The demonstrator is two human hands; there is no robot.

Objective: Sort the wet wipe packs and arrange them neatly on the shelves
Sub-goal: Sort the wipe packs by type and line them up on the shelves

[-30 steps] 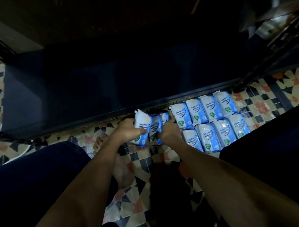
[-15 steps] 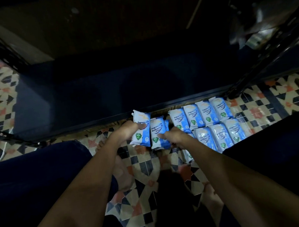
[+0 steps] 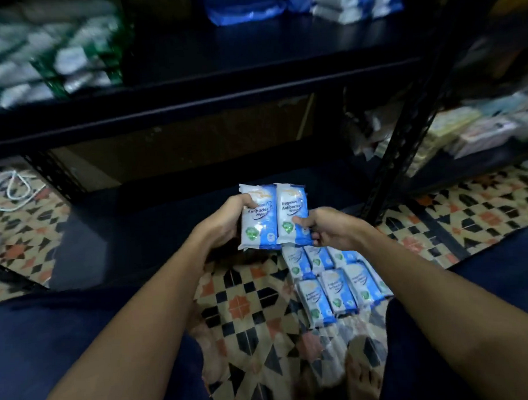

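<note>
Dim room. A patterned tile floor (image 3: 246, 306) in black, cream and orange lies under dark metal shelves (image 3: 209, 90), with a slotted black upright (image 3: 405, 145) at right.

held wipe packs (image 3: 274, 217): glossy plastic film | shelf frame (image 3: 404, 127) behind them: dark matt metal, perforated upright | floor (image 3: 240, 303) beneath them: smooth patterned tile | trousers (image 3: 66, 344): matt dark cloth

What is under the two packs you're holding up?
Below the two held packs lie the dark bottom shelf and more blue packs on the floor. The held packs hide that group's top edge.
</note>
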